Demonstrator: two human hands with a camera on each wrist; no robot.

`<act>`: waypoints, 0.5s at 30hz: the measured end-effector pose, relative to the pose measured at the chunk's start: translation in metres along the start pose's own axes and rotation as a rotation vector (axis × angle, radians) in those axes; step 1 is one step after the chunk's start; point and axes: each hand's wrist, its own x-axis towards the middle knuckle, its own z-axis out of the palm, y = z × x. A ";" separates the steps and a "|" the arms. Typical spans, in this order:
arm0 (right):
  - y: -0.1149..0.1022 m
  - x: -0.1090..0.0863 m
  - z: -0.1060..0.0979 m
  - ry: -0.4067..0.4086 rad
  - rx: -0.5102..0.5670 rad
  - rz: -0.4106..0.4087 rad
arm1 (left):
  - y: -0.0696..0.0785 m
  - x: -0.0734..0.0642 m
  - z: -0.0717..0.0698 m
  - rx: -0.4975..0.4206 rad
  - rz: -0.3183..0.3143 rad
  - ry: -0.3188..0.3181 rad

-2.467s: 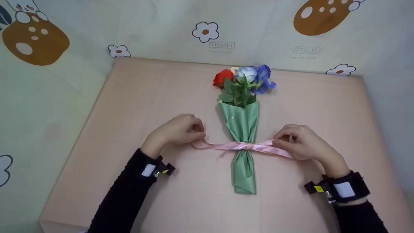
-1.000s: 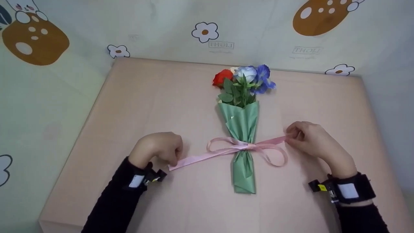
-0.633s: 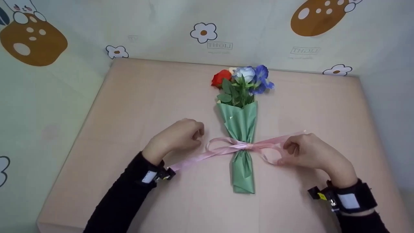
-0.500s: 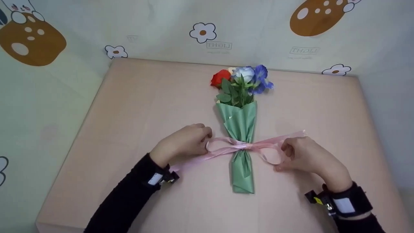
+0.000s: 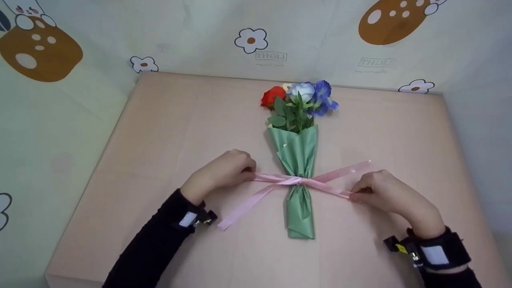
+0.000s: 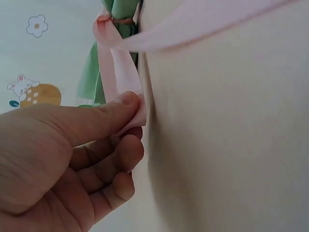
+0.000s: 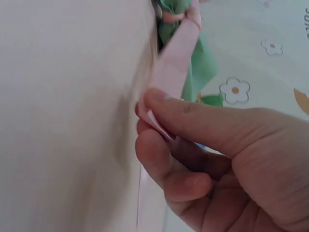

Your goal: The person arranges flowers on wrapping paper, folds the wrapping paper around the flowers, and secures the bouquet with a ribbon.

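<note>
A bouquet in green wrapping paper lies on the table, its red, pale blue and violet flowers toward the back. Around its narrow waist is a pink ribbon, knotted at the front with a loop to each side. My left hand pinches the left loop between thumb and fingers, as the left wrist view also shows. On the other side my right hand pinches the right loop, drawn flat. One loose ribbon tail slants down to the left; another points up to the right.
The table has a pale pink-beige cover. Behind it hangs a light backdrop printed with flowers and brown shapes. Each wrist wears a black strap with a small camera.
Both hands have gone from the ribbon tails to the loops. The rounded loops are now pulled straight outward, and the left tail has swung lower.
</note>
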 end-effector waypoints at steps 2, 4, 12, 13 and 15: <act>0.007 -0.007 -0.004 -0.028 0.024 0.029 | -0.006 -0.004 -0.005 -0.002 -0.027 -0.002; 0.014 -0.013 -0.008 -0.060 0.064 0.068 | -0.011 -0.009 -0.009 -0.005 -0.046 -0.012; 0.029 -0.022 -0.012 -0.227 0.182 0.094 | -0.027 -0.016 -0.013 0.031 -0.002 -0.111; 0.030 -0.021 -0.012 -0.237 0.188 0.083 | -0.029 -0.016 -0.013 0.043 0.010 -0.116; 0.032 -0.020 -0.013 -0.246 0.193 0.058 | -0.032 -0.017 -0.012 0.064 0.027 -0.120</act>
